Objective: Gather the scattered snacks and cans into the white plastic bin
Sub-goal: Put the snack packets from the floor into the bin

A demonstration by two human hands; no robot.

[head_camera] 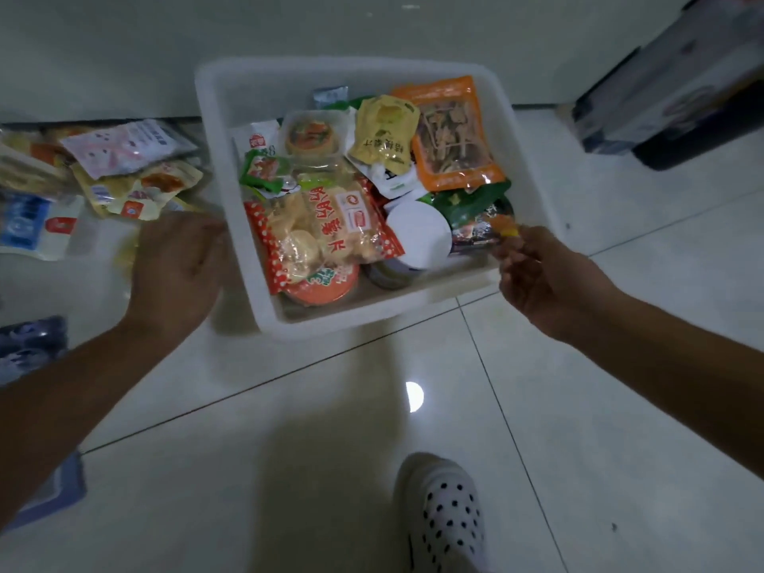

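White bin [343,320] is sitting on tiled floor [289,448], already packed: chips bag [326,233], white-lidded can [417,233] and orange packet [450,134] are lying inside. Right hand [545,279] is pinching a small orange-yellow snack [507,230] at fingertips, hovering over bin's near right corner. Left hand [175,262] is hanging just beside bin's left wall, near loose packets [124,175] lying on floor; fingers are hidden, can't tell grip. Dotted shoe [446,519] is showing at the bottom.
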